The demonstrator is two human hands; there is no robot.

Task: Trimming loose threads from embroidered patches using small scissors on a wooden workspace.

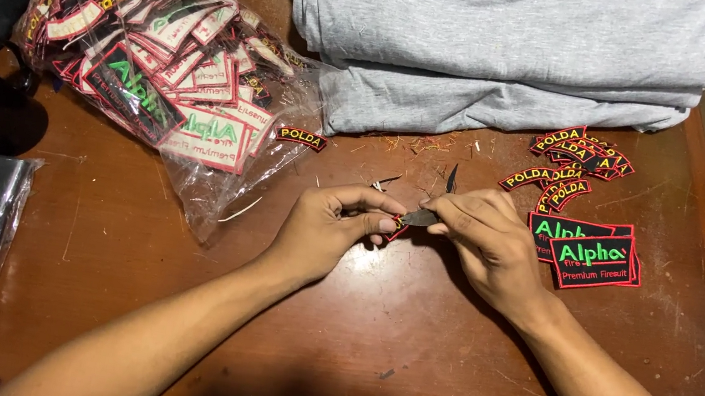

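Fingers point(386, 224) hide most of small patch point(399, 229).

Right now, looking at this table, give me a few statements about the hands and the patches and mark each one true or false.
1. Both hands, left hand and right hand, pinch one small dark patch between them. True.
2. The clear plastic bag of patches lies right of the hands. False: it lies to their left.
3. Folded grey cloth is stacked at the table's far edge. True.
4. The rectangular black patches sit inside the bag. False: they lie loose on the wooden table, beside the right hand.
5. Curved arc-shaped patches lie piled beyond the rectangular ones. True.
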